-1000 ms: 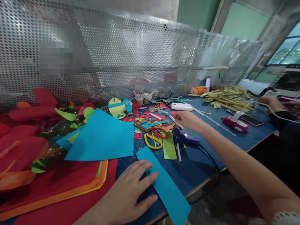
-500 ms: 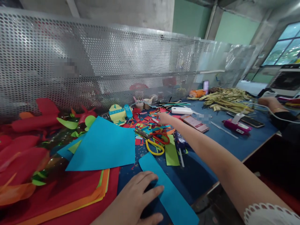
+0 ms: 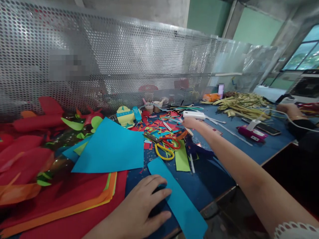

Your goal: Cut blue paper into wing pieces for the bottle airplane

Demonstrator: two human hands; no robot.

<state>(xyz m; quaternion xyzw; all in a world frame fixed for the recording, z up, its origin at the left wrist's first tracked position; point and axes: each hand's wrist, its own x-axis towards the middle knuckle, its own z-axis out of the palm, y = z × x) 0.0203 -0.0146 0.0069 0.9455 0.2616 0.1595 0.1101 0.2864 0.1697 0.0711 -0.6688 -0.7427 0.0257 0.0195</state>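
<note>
My left hand [image 3: 142, 205] lies flat with fingers spread, pressing the near end of a long blue paper strip [image 3: 179, 199] on the blue table [image 3: 211, 179]. My right arm stretches out over the table. My right hand [image 3: 190, 122] is closed among coloured paper scraps [image 3: 161, 127], and a thin pale stick [image 3: 189, 131] pokes out beneath its fingers. Just left of it lie scissors with red handles [image 3: 171, 142] and yellow handles [image 3: 163, 151]. A white device [image 3: 193, 115] sits right behind the hand. A blue glue gun [image 3: 196, 149] lies under my forearm.
A large blue sheet [image 3: 112, 149] rests on stacked red and orange paper [image 3: 62, 205] at left. A perforated metal screen [image 3: 124, 66] closes the far side. Another person's hand [image 3: 286, 108], a phone [image 3: 267, 127], a pink gadget [image 3: 250, 131] and yellow-green strips [image 3: 241, 103] are at right.
My right hand reached further left into the scraps, then drew back toward the white device. My left hand has stayed on the blue strip.
</note>
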